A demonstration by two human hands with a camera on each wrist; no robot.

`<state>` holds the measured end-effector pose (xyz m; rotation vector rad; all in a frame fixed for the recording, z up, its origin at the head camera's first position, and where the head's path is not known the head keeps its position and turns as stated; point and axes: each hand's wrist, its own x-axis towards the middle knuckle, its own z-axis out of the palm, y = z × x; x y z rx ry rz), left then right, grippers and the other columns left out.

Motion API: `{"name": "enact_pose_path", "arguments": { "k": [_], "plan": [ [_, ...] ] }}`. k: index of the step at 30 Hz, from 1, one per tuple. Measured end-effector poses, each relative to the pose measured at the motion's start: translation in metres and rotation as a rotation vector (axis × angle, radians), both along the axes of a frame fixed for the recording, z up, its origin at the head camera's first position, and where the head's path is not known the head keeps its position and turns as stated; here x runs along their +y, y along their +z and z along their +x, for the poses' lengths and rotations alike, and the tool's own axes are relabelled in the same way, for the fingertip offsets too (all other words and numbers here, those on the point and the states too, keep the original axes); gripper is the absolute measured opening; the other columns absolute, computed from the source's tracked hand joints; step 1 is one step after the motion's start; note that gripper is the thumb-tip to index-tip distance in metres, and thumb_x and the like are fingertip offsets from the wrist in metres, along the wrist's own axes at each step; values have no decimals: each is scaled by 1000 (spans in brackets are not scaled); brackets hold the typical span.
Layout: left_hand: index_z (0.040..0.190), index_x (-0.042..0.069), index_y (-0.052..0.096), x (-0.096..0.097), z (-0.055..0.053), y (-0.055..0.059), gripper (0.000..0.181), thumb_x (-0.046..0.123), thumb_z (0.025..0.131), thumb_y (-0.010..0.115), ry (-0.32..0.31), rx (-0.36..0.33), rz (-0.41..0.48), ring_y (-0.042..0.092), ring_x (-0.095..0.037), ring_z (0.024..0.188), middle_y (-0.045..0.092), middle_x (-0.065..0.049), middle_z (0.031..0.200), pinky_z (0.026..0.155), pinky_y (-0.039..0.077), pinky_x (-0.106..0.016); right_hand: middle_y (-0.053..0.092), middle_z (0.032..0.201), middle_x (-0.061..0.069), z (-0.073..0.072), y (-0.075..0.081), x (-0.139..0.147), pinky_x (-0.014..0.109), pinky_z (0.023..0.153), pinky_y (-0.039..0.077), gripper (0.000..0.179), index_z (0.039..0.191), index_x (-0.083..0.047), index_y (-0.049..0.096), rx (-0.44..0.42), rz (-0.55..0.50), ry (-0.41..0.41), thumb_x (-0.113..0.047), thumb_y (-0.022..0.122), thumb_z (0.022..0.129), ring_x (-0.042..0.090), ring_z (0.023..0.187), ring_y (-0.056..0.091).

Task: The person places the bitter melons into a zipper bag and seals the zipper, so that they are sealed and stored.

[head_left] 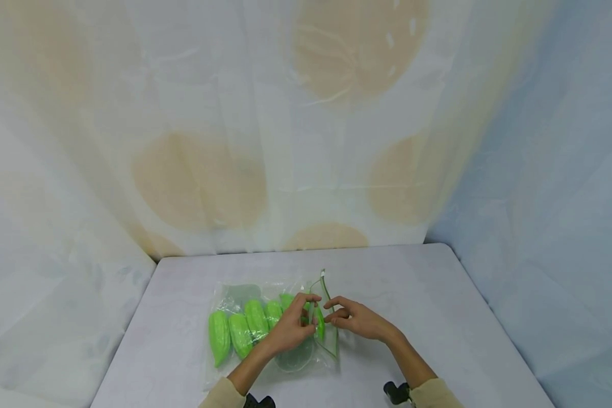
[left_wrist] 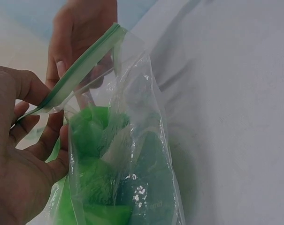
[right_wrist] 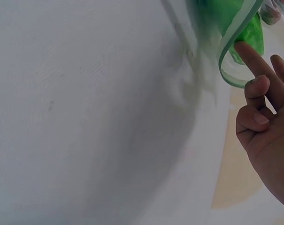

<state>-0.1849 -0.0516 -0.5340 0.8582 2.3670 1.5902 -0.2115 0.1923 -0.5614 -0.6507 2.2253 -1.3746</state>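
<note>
A clear zip bag (head_left: 296, 358) with a green zip strip (left_wrist: 85, 65) lies on the table, its mouth spread toward the right. Inside are several long, bright green, gourd-shaped pieces (head_left: 219, 337). My left hand (head_left: 288, 328) grips the bag at its mouth, fingers curled at the zip edge. At the opening, my right hand (head_left: 359, 320) reaches in from the right with some fingers extended and others bent. One fingertip appears against a green piece (right_wrist: 250, 36) in the right wrist view; whether it touches is unclear. Nothing is visibly held in that hand.
The bag rests on a pale table (head_left: 413, 289). Behind it hangs a white curtain with tan round patches (head_left: 204, 181), and a bluish sheet (head_left: 566, 226) hangs at the right. Dark wrist gear (head_left: 398, 392) shows by the right sleeve.
</note>
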Motion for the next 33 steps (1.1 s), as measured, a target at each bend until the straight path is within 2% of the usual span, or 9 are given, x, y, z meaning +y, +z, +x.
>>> {"name": "enact_pose_path", "arguments": {
  "k": [4,11,14,18,23,25,33],
  "plan": [
    [139,11,46,0,-1,-1,58,-12,87,60,3,1,-14,60,-35,91,48,-21,129,68,49,-22,71,122,6,-2,0,-2,50,94,49,40,139,-6,50,0,5,3,-23,55,103,27,118,64],
    [142,16,44,0,-15,-34,61,-6,89,62,32,2,-41,60,-19,88,47,-11,132,67,50,-23,70,123,9,-3,-1,-5,49,93,49,40,139,-7,47,-12,8,0,-22,55,102,27,118,64],
    [142,20,45,-2,-18,-40,61,-4,89,63,28,2,-34,59,-14,87,48,-7,131,67,51,-24,70,123,11,-3,-1,-7,47,92,49,38,136,-9,45,-17,12,-4,-21,55,102,26,118,64],
    [142,26,45,-3,-19,-41,63,-1,88,62,19,-4,-25,59,-13,87,47,-3,131,68,52,-25,70,123,11,-3,0,-8,45,89,50,35,132,-8,44,-24,22,-7,-20,55,101,28,118,64],
    [142,30,43,-2,-18,-38,64,0,89,62,15,-6,-35,58,-12,86,47,-10,134,67,52,-25,70,124,12,-2,0,-9,45,88,50,36,132,-5,43,-36,22,-4,-19,55,101,33,119,63],
    [142,29,43,-2,-18,-38,63,0,90,62,15,1,-41,57,-12,86,47,-14,135,67,51,-25,70,124,12,-2,-1,-9,45,87,50,37,132,-6,43,-39,26,-6,-19,55,101,32,119,63],
    [143,27,44,-1,-18,-36,60,3,91,63,26,9,-56,56,-12,87,48,-8,134,67,51,-25,70,123,10,-2,-2,-9,46,88,49,38,132,-7,42,-51,36,-17,-20,56,100,30,119,64]
  ]
}}
